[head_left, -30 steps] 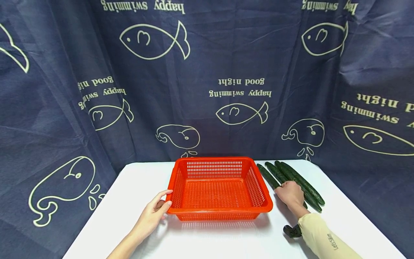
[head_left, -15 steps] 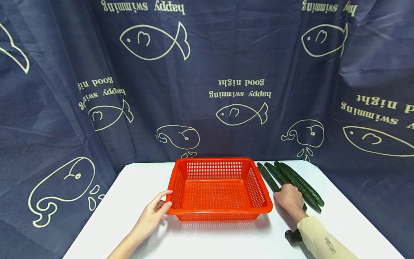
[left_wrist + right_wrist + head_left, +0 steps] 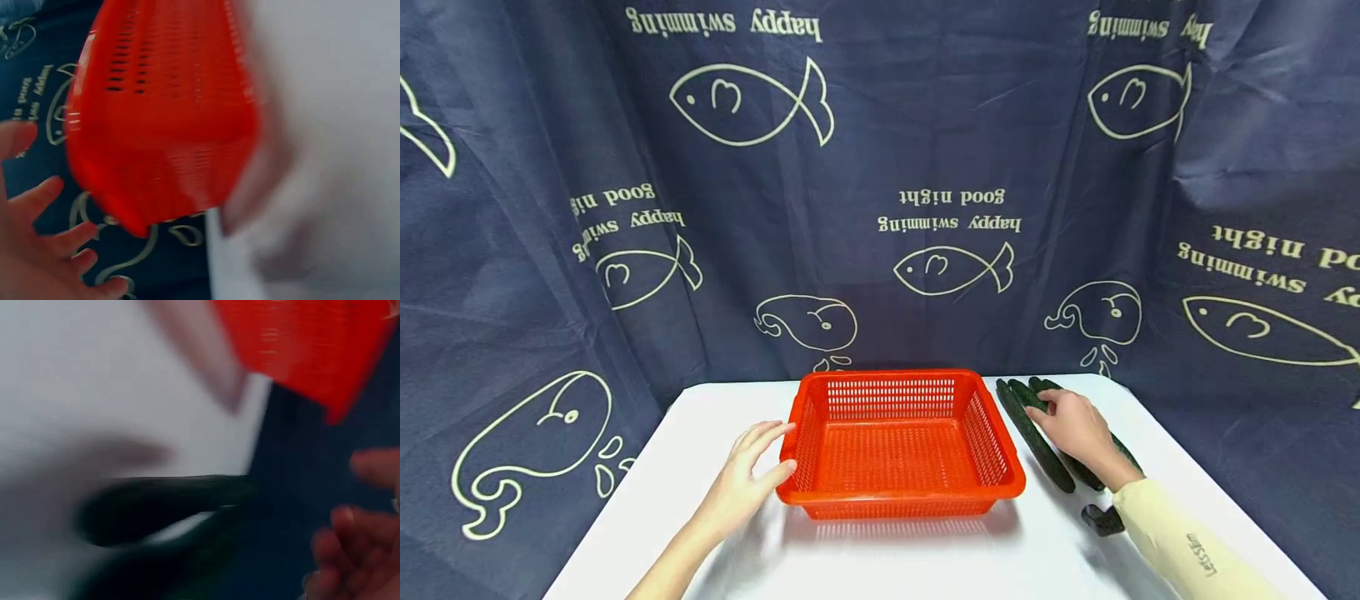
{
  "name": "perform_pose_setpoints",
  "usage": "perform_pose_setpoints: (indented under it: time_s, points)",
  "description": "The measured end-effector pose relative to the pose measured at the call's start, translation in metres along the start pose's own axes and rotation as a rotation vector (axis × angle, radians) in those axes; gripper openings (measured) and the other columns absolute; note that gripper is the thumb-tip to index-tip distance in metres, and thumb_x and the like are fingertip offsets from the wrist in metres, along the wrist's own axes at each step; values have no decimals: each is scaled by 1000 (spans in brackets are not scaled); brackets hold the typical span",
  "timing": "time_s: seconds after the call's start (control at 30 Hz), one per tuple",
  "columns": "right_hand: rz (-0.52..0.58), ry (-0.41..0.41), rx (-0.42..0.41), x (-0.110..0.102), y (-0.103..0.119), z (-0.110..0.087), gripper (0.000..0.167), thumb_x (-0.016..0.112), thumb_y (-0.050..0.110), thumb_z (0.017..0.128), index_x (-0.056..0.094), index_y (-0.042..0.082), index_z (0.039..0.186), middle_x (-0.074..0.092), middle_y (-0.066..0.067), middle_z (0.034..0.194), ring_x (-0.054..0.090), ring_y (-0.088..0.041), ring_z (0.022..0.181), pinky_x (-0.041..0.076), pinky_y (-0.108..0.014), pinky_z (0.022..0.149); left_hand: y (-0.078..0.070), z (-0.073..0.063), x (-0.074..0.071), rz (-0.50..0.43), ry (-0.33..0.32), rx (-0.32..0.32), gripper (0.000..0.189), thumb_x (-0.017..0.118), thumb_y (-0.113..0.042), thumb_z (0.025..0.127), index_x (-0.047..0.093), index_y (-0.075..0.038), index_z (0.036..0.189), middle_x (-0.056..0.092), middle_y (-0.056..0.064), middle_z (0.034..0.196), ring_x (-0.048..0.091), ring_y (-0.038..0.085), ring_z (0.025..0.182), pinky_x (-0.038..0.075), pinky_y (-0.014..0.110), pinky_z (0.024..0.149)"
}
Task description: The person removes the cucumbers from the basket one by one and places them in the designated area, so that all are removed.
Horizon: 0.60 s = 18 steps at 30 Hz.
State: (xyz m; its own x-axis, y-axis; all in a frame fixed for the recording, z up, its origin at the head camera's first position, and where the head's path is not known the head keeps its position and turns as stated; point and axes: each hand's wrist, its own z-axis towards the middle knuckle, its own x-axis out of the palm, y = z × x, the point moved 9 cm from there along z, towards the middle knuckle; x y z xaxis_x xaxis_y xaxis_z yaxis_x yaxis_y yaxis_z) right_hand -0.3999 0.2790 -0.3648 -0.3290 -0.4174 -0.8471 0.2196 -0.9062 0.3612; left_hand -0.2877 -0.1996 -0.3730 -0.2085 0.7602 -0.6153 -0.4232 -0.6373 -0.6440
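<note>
A red perforated plastic basket (image 3: 891,454) stands on the white table, with nothing inside it. My left hand (image 3: 737,487) is at its left rim, thumb and fingers spread; in the left wrist view that hand (image 3: 50,244) appears apart from the basket. Several long dark green cucumbers lie side by side to the right of the basket, the nearest cucumber (image 3: 1037,437) closest to its wall. Over the cucumbers hovers my right hand (image 3: 1078,427), partly covering them. The right wrist view shows its fingers (image 3: 369,531) loosely bent, with no cucumber between them.
A small black object (image 3: 1102,520) sits beside the light yellow sleeve (image 3: 1191,542). Behind the white table (image 3: 880,567) hangs a dark blue curtain (image 3: 865,167) printed with fish and whales.
My right hand has let go of the nearest cucumber and lifted up and away from it, toward the back. My left fingers have loosened from the basket rim. The head view has shifted slightly.
</note>
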Motion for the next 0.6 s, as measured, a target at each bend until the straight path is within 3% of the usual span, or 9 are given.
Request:
perform_pose_setpoints:
  time_s: [0.07,0.13,0.2,0.27,0.37,0.47,0.6]
  points:
    - [50,22,-118,-13,25,6,46,70,33,94,67,-2,124,65,-7,84,60,-23,75,50,-40,67,-11,8,0,53,67,42,57,69,-38,94,53,-23,147,41,12,157,23,38,149,21,73,110]
    - [70,64,-246,-22,53,7,52,68,40,95,64,3,132,68,-8,105,65,-26,96,53,-47,83,-23,16,4,121,163,60,64,64,-50,94,45,-30,152,31,11,163,12,38,154,11,76,111]
    - [70,165,-320,-22,79,4,63,64,49,96,56,9,143,61,-12,133,56,-33,125,42,-58,105,-33,21,11,192,268,75,70,59,-59,94,37,-35,156,23,9,166,4,37,156,4,77,112]
    - [30,273,-381,-17,103,-2,72,58,58,95,46,16,152,46,-13,153,38,-37,144,24,-67,115,-43,25,20,240,369,90,74,56,-64,93,30,-38,158,17,7,168,0,35,156,-2,75,113]
    - [-62,417,-433,0,130,-15,79,47,69,95,33,25,159,27,-11,165,15,-36,155,5,-73,114,-56,29,35,270,497,108,76,52,-68,93,25,-39,159,12,4,169,-3,33,156,-7,73,114]
    - [-147,471,-493,17,148,-25,81,40,76,94,29,31,159,22,-8,167,11,-34,156,5,-73,115,-65,30,51,288,580,112,78,49,-71,93,23,-40,159,9,2,169,-4,31,157,-9,72,114]
    - [-185,483,-520,31,157,-31,81,37,79,92,29,35,159,23,-8,167,13,-35,155,8,-73,115,-69,30,61,316,616,117,80,47,-74,92,23,-39,160,8,2,170,-4,33,156,-7,73,114]
